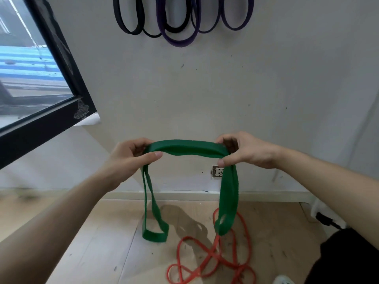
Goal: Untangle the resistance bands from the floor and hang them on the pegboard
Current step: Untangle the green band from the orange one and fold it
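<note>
Green rubber, flat and wide: the green resistance band (pixel 189 147) spans level between both hands in front of the white wall (pixel 205 89), well clear of the floor. I have the left hand (pixel 131 154) curled round its left end with the thumb laid along the front edge. The right hand (pixel 246 150) pinches the right end between thumb and bent fingers.

A loop hangs from each grip. The left one is narrow, with its two strands apart. The right one is broader, and its foot hangs just in front of the orange band (pixel 215 259), which lies crossed over itself on the wooden floor (pixel 102 242). I cannot tell whether green and orange touch there.

I judge the green band to be free of the tangle and folded double, so the step in hand is readying it for a peg. To do it well I would:

- let both loops drop straight and check them for a twist;
- raise the span slowly so the right loop does not drag the orange band along;
- keep both grips firm, since stretched rubber snaps back if one end slips.

The purple bands (pixel 178 41) and black bands (pixel 131 27) hang on the wall above, but their pegs are past the top edge. I would look up before reaching.
</note>
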The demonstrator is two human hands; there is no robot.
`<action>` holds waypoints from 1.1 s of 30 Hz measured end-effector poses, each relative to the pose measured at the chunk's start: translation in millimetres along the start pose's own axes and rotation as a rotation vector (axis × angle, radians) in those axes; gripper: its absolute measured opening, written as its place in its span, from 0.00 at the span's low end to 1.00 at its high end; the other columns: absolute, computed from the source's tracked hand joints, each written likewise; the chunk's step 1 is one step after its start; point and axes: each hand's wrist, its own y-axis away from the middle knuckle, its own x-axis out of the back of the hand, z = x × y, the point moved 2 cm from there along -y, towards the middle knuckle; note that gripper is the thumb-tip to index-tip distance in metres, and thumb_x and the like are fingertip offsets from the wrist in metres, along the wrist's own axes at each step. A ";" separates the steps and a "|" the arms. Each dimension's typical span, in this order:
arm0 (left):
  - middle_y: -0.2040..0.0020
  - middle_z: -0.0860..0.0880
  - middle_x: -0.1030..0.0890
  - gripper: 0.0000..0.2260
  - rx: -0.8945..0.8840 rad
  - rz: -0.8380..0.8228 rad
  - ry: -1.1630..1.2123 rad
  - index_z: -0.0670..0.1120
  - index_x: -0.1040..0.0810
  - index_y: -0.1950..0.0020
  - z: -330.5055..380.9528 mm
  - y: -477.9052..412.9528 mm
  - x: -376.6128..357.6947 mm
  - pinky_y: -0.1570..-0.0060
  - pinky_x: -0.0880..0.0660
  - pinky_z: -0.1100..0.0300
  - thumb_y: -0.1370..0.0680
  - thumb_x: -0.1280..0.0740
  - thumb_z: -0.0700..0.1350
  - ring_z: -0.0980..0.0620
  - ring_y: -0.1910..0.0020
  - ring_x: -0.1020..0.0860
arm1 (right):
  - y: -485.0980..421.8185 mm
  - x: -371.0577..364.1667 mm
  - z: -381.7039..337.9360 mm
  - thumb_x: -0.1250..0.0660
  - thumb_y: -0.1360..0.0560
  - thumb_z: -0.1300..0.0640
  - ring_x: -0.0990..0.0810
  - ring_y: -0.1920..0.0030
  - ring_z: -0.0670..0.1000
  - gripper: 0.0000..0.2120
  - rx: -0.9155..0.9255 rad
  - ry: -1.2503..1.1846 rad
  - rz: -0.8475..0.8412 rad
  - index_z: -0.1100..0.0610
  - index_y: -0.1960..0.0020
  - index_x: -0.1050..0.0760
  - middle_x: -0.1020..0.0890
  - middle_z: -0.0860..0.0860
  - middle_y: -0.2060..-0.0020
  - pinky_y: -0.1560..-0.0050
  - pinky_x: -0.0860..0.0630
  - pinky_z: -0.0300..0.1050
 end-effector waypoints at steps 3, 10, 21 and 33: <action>0.57 0.50 0.16 0.15 0.016 -0.004 -0.043 0.47 0.15 0.46 -7.7 1.2 7.5 0.50 0.25 0.57 0.30 0.23 0.51 0.54 0.56 0.21 | 1.0 1.2 -10.2 0.23 0.30 0.62 0.20 0.54 0.59 0.18 0.047 -0.009 0.040 0.55 0.42 0.21 0.21 0.63 0.52 0.47 0.21 0.55; 0.63 0.50 0.21 0.14 0.110 -0.133 -0.152 0.48 0.17 0.54 -23.7 -2.8 2.4 0.55 0.25 0.53 0.36 0.21 0.50 0.51 0.61 0.23 | -3.2 -4.4 -26.1 0.26 0.26 0.64 0.19 0.52 0.50 0.14 0.171 -0.063 0.226 0.54 0.42 0.19 0.15 0.53 0.52 0.47 0.21 0.48; 0.55 0.50 0.17 0.12 0.116 -0.213 0.041 0.45 0.17 0.47 -5.4 -13.3 -52.9 0.49 0.22 0.61 0.29 0.22 0.42 0.53 0.54 0.17 | -9.6 -13.0 -43.9 0.28 0.24 0.65 0.19 0.52 0.48 0.14 0.265 -0.178 0.268 0.55 0.40 0.20 0.17 0.52 0.50 0.44 0.20 0.45; 0.59 0.48 0.19 0.15 0.013 -0.083 0.258 0.45 0.19 0.47 17.6 -17.4 -83.1 0.47 0.24 0.55 0.31 0.23 0.46 0.48 0.56 0.20 | -2.5 -8.0 -47.3 0.26 0.26 0.65 0.17 0.47 0.49 0.15 0.298 -0.192 0.220 0.55 0.40 0.21 0.16 0.55 0.49 0.46 0.23 0.41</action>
